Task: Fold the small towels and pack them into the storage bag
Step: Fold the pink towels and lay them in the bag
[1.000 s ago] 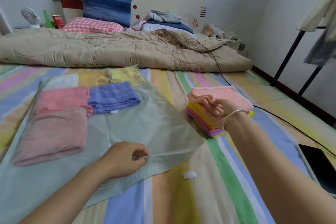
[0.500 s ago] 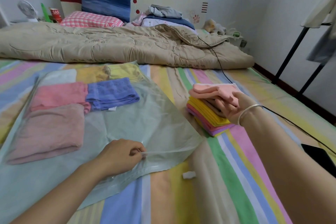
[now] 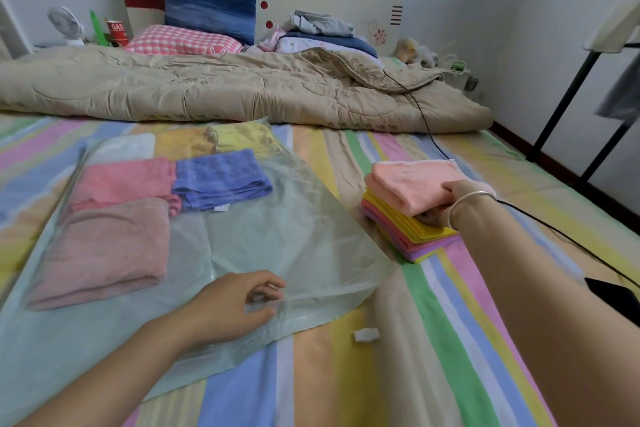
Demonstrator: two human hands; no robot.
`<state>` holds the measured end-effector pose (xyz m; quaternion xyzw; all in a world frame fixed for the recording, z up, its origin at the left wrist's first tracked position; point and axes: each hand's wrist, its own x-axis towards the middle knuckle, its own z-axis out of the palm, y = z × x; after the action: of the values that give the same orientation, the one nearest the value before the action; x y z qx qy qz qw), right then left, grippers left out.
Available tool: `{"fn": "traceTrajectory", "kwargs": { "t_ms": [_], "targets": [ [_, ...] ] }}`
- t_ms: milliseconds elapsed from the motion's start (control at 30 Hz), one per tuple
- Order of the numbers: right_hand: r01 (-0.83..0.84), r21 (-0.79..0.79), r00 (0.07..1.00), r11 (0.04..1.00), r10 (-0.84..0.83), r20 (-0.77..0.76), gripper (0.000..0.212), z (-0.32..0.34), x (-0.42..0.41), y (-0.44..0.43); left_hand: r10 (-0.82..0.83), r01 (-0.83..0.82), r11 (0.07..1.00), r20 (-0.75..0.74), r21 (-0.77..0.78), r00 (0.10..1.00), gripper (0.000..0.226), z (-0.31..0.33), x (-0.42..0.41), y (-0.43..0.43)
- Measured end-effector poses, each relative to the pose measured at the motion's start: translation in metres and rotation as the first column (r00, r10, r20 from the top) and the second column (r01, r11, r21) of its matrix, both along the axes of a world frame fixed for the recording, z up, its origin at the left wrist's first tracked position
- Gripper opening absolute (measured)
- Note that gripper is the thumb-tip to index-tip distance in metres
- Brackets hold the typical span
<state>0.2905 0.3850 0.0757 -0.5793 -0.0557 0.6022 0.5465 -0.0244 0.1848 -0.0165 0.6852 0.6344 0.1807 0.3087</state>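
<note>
So far the clear storage bag (image 3: 242, 246) lying flat on the striped bed sheet (image 3: 433, 340) has a good few folded towels in it already: a big dusty-pink one (image 3: 104, 250) at the left, a pink one (image 3: 121, 180) and a blue one (image 3: 218, 177) behind it, plus white and yellow ones at the far end. The left hand (image 3: 232, 308) is pinching the bag's open edge, holding the mouth up a bit. Over to the right, the right hand (image 3: 457, 198) is gripping a folded peach towel (image 3: 412, 184) off the top of the stack of folded towels (image 3: 408, 229). Looks like roughly halfway; that stack is still to be packed.
</note>
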Motion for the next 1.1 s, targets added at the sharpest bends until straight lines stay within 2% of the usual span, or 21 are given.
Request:
{"fn": "traceTrajectory", "kwargs": {
  "t_ms": [33, 100, 233, 333, 433, 533, 600, 667, 733, 767, 800, 867, 933, 1033, 1067, 1100],
  "targets": [
    [0.001, 0.021, 1.0, 1.0, -0.001, -0.02, 0.018, 0.003, -0.003, -0.005, -0.031, 0.031, 0.999, 0.017, 0.011, 0.999, 0.051, -0.001, -0.002, -0.005],
    [-0.097, 0.058, 0.994, 0.994, 0.095, 0.048, 0.016, 0.004, -0.009, -0.015, -0.071, 0.073, 0.996, -0.03, 0.052, 0.997, 0.059, -0.004, -0.006, -0.016],
    [-0.442, 0.204, 0.892, 0.873, 0.406, 0.197, 0.042, 0.005, -0.011, -0.039, -0.085, 0.128, 0.975, -0.23, 0.18, 0.97, 0.061, -0.005, -0.011, -0.037],
    [-0.541, 0.262, 0.841, 0.799, 0.509, 0.182, 0.029, 0.02, -0.021, -0.081, -0.053, 0.137, 0.956, -0.306, 0.258, 0.95, 0.049, -0.002, -0.014, -0.046],
    [-0.663, 0.294, 0.748, 0.688, 0.62, 0.236, 0.028, 0.035, -0.037, -0.134, 0.096, 0.014, 0.943, -0.311, 0.333, 0.946, 0.027, 0.01, -0.014, -0.043],
    [-0.698, 0.385, 0.698, 0.604, 0.694, 0.178, 0.021, 0.033, -0.051, -0.176, 0.178, -0.112, 0.949, -0.204, 0.296, 0.963, 0.024, 0.031, -0.009, -0.041],
    [-0.711, 0.432, 0.644, 0.554, 0.761, 0.085, 0.017, 0.019, -0.068, -0.201, 0.2, -0.155, 0.947, -0.139, 0.28, 0.97, 0.017, 0.042, -0.007, -0.041],
    [-0.749, 0.39, 0.611, 0.536, 0.786, 0.092, 0.013, -0.004, -0.09, -0.217, 0.284, -0.281, 0.936, 0.016, 0.213, 0.959, 0.013, 0.051, -0.008, -0.04],
    [-0.797, 0.258, 0.599, 0.546, 0.768, 0.226, 0.024, -0.037, -0.11, -0.222, 0.376, -0.398, 0.909, 0.168, 0.123, 0.911, 0.012, 0.051, -0.016, -0.04],
    [-0.823, 0.191, 0.567, 0.534, 0.771, 0.29, 0.031, -0.049, -0.119, -0.225, 0.361, -0.384, 0.921, 0.22, 0.071, 0.906, 0.013, 0.051, -0.019, -0.039],
    [-0.846, 0.129, 0.524, 0.517, 0.766, 0.372, 0.029, -0.065, -0.124, -0.224, 0.342, -0.366, 0.929, 0.249, 0.055, 0.906, 0.015, 0.05, -0.022, -0.038],
    [-0.863, -0.007, 0.417, 0.505, 0.72, 0.554, 0.011, -0.085, -0.13, -0.22, 0.342, -0.365, 0.931, 0.321, 0.014, 0.883, 0.013, 0.054, -0.022, -0.039],
    [-0.846, -0.074, 0.358, 0.528, 0.665, 0.656, 0.015, -0.09, -0.129, -0.215, 0.357, -0.391, 0.92, 0.352, 0.027, 0.865, 0.013, 0.059, -0.023, -0.04],
    [-0.87, -0.12, 0.224, 0.478, 0.601, 0.767, 0.021, -0.081, -0.133, -0.214, 0.332, -0.367, 0.928, 0.304, 0.067, 0.893, 0.017, 0.065, -0.021, -0.038],
    [-0.877, -0.131, 0.2, 0.462, 0.599, 0.775, 0.027, -0.078, -0.136, -0.213, 0.318, -0.354, 0.931, 0.284, 0.086, 0.905, 0.019, 0.068, -0.02, -0.038],
    [-0.877, -0.128, 0.218, 0.463, 0.621, 0.753, 0.038, -0.077, -0.139, -0.21, 0.303, -0.337, 0.936, 0.254, 0.1, 0.919, 0.02, 0.07, -0.019, -0.039]
  ]
}}
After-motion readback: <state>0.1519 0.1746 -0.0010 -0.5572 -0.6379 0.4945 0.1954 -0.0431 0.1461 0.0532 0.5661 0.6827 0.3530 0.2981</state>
